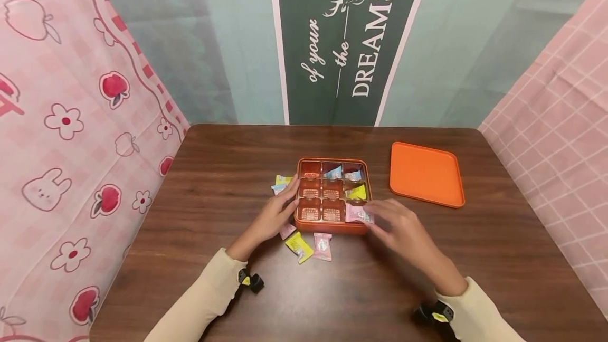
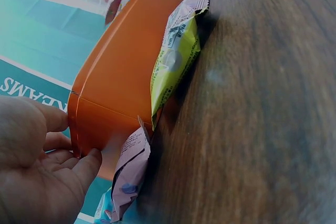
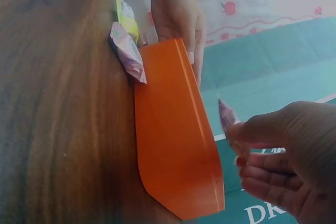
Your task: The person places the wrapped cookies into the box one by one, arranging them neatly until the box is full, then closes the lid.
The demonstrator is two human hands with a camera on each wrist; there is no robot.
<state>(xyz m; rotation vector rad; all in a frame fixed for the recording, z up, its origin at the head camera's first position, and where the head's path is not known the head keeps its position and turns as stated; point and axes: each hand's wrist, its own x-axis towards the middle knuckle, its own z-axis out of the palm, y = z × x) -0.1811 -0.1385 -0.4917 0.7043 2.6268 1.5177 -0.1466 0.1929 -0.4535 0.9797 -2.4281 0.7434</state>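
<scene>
My right hand [image 1: 404, 226] pinches a pink wrapped candy [image 1: 359, 214] between thumb and fingers, over the front right compartment of an orange box [image 1: 331, 227]. In the right wrist view this pink candy [image 3: 227, 116] is held above the box's rim. A clear divided insert fills the box; blue candies [image 1: 334, 173] sit in the back middle and back right compartments, and a yellow candy [image 1: 357, 192] in the middle right one. Against the box's left wall rests my left hand [image 1: 275, 212], its fairly straight fingers [image 2: 86, 169] touching the side near the rim.
In front of the box lie a yellow candy [image 1: 300, 247] and a pink candy [image 1: 322, 247]. More candies, yellow [image 1: 283, 179], blue [image 1: 277, 188] and pink [image 1: 287, 230], lie by the left hand, partly covered. An orange lid [image 1: 426, 174] lies flat at the right on the wooden table [image 1: 228, 152].
</scene>
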